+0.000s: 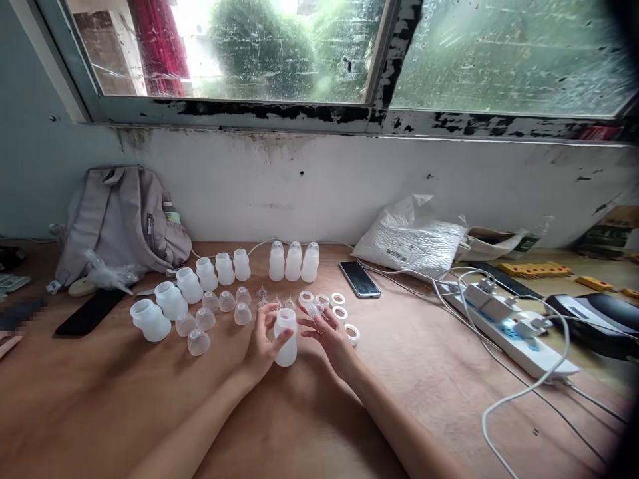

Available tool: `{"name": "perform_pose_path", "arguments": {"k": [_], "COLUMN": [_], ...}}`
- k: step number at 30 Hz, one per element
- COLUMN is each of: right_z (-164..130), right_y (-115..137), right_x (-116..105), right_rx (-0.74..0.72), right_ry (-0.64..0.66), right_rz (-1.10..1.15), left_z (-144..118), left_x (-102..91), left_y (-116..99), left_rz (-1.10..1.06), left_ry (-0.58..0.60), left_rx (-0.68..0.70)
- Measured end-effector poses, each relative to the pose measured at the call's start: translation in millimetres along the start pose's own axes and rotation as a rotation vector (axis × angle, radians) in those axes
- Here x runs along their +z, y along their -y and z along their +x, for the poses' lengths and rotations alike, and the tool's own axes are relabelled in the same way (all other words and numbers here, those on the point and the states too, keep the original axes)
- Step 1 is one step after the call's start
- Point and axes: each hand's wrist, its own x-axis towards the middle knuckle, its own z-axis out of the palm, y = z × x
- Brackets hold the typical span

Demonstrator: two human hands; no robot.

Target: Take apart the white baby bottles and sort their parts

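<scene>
My left hand (pixel 264 339) is closed around a frosted white baby bottle (pixel 286 349), which stands upright and uncapped on the table. Just to its right, my right hand (pixel 329 336) pinches a small clear piece, apparently a bottle teat (pixel 313 310), between thumb and fingers. Behind the hands lie several clear teats (pixel 262 293) and several white collar rings (pixel 352 334). Open bottles (pixel 172 301) form a slanting row on the left, with clear dome caps (pixel 198 341) in front of them. Three capped bottles (pixel 293 261) stand at the back.
A grey backpack (pixel 120 219) leans at the back left near a black phone (pixel 92 311). Another phone (pixel 359 279) lies right of the rings. A white plastic bag (pixel 412 233) sits against the wall. A power strip (pixel 519 346) and loose white cables occupy the right side.
</scene>
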Motion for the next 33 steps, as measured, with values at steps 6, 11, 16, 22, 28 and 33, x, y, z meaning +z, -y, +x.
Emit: {"name": "perform_pose_path", "arguments": {"k": [6, 11, 16, 22, 28, 33], "right_z": [-1, 0, -2, -3, -6, -5], "right_y": [7, 12, 19, 24, 25, 21], "right_x": [-3, -7, -9, -11, -9, -10], "right_rx": [-0.042, 0.009, 0.051, 0.107, 0.214, 0.174], "right_ry": [0.022, 0.131, 0.22, 0.345, 0.369, 0.362], "right_rz": [-0.172, -0.207, -0.213, -0.142, -0.039, -0.117], "left_z": [-2, -3, -4, -4, -4, -4], "left_x": [0.0, -5.2, -13.9, -21.7, -21.2, -22.5], "left_y": [-5, -12, -9, -6, -2, -3], "left_rz": [0.124, -0.237, -0.546, -0.731, -0.809, -0.763], "left_ry": [0.348, 0.522, 0.649, 0.785, 0.852, 0.858], "left_rx": [-0.18, -0.445, -0.649, -0.821, -0.818, -0.81]}}
